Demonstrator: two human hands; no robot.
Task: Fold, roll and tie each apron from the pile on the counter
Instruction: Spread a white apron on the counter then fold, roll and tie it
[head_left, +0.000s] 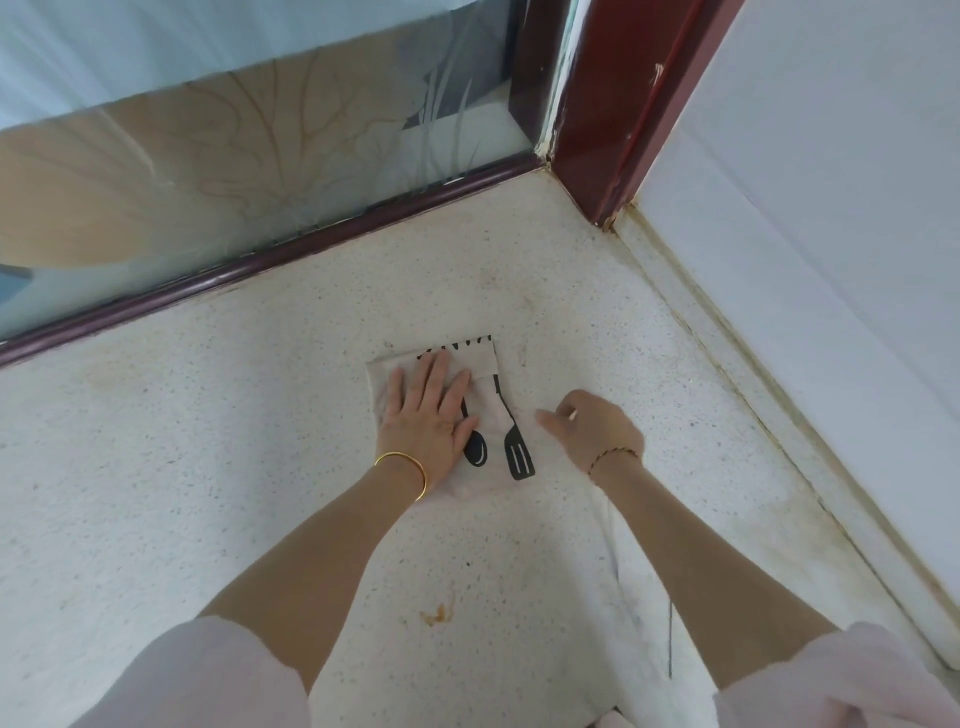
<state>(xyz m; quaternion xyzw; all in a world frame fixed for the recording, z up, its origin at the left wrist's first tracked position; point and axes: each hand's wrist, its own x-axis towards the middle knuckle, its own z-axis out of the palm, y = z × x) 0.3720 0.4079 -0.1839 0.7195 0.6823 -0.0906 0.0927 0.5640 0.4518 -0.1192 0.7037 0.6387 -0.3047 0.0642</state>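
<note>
Head view: my left hand presses flat on the folded apron, right hand pinching its right edge.

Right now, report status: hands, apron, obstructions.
Left hand flat, pressing folded apron. Right hand curled beside it, grip unclear. Stain on counter, clear of apron.

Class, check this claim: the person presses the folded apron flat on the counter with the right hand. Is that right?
No. The head view shows the left hand pressing the folded apron flat on the counter; the right hand sits beside it.
</note>
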